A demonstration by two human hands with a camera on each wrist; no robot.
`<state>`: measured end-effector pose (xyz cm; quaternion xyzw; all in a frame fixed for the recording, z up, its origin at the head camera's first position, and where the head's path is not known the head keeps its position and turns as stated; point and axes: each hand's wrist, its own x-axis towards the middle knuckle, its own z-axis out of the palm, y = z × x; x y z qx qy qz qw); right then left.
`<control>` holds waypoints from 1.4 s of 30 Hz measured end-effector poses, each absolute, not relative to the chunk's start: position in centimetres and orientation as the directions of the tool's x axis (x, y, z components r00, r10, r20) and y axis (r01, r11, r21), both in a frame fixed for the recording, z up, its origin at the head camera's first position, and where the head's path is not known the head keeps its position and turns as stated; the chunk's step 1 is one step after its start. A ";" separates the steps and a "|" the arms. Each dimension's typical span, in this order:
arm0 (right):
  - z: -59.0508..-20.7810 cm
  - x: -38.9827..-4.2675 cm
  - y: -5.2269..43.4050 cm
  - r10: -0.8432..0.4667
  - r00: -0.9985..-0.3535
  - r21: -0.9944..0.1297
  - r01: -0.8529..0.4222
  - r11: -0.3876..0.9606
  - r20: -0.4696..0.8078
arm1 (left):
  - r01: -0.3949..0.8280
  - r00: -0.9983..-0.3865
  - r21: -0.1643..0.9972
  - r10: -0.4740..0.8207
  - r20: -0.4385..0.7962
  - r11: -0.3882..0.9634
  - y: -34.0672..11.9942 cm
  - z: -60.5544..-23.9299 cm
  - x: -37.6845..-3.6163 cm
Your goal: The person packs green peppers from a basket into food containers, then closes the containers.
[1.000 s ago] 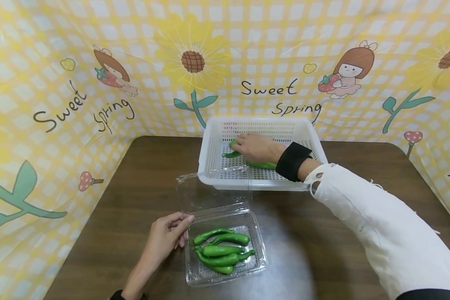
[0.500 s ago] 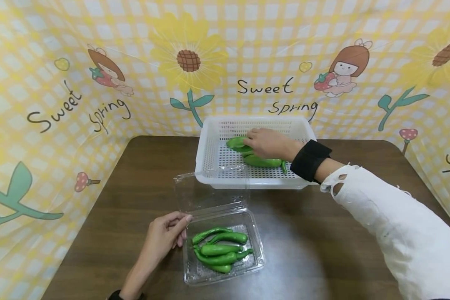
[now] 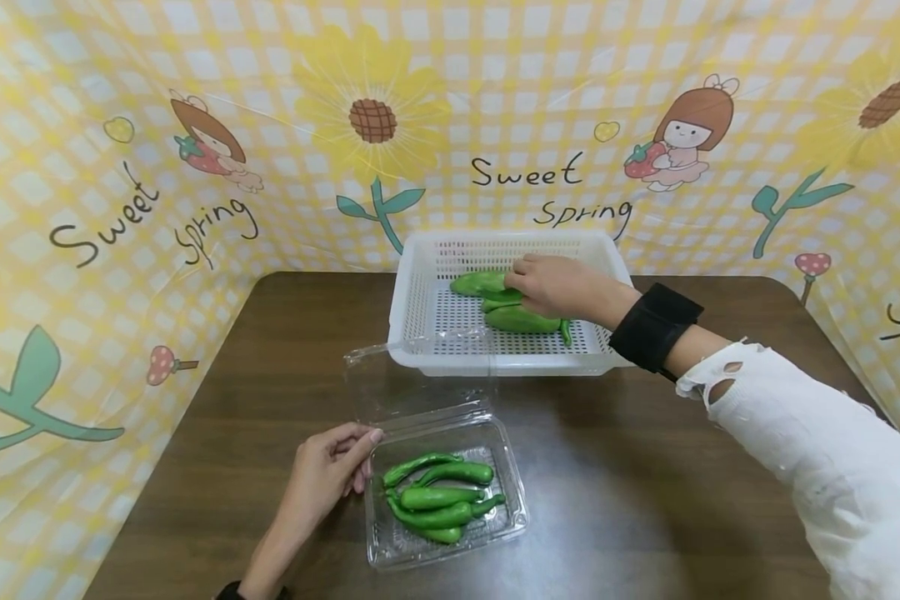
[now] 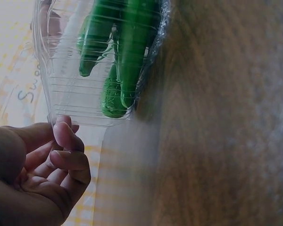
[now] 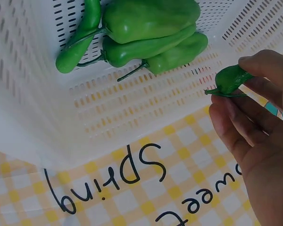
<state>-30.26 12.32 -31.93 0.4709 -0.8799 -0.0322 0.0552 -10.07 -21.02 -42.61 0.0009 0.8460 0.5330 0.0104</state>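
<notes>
Pepper, small, green and glossy [image 5: 231,79], sits pinched in the curled fingers [image 5: 262,66] of my right hand [image 3: 551,283] over the white perforated plastic basket [image 3: 420,333], beside three larger green peppers [image 5: 146,33]. My left hand [image 3: 322,479] rests loosely curled, holding nothing, touching the clear plastic clamshell box [image 3: 510,525] of slim green peppers [image 3: 438,504] on the brown wooden counter [image 3: 630,500].
</notes>
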 end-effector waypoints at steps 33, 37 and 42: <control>-30.1 -23.0 15.5 -0.809 -0.582 0.063 -0.807 0.587 0.083 | -0.016 -1.000 0.908 0.012 -0.023 0.418 -21.0 -42.6 -10.1; -30.1 -21.9 15.6 -0.815 -0.572 0.060 -0.813 0.578 0.096 | -0.020 -1.000 0.907 0.009 -0.026 0.421 -21.0 -42.6 -10.1; -29.9 -20.7 15.6 -0.833 -0.529 0.067 -0.836 0.544 0.162 | -0.022 -1.000 0.907 0.010 -0.029 0.420 -21.0 -42.6 -10.1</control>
